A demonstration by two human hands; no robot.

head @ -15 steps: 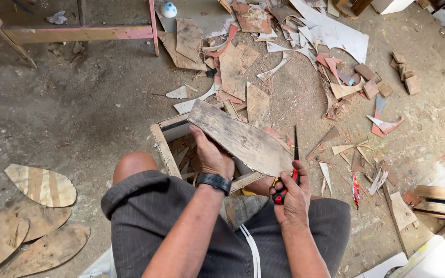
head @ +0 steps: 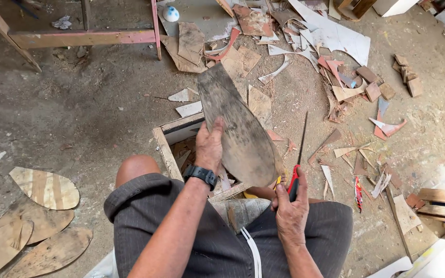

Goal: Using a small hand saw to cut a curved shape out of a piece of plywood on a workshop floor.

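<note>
My left hand (head: 209,146) grips the near left edge of a long grey wooden board with rounded ends (head: 235,123); the board stands up over a small wooden box frame (head: 168,146) between my knees. A black watch sits on that wrist. My right hand (head: 290,208) is closed around the red handle of a thin dark saw blade (head: 300,149), which points away from me just right of the board, apart from it.
Several rounded plywood cut-outs (head: 45,188) lie stacked on the dirt floor at my left. Offcuts and scraps (head: 346,77) litter the ground ahead and right. A pink wooden frame (head: 83,37) stands at the far left; planks (head: 441,201) lie at right.
The board has been swung from lying across the box to standing up lengthwise, pointing away from me. The saw blade has come off the board and now sits beside it.
</note>
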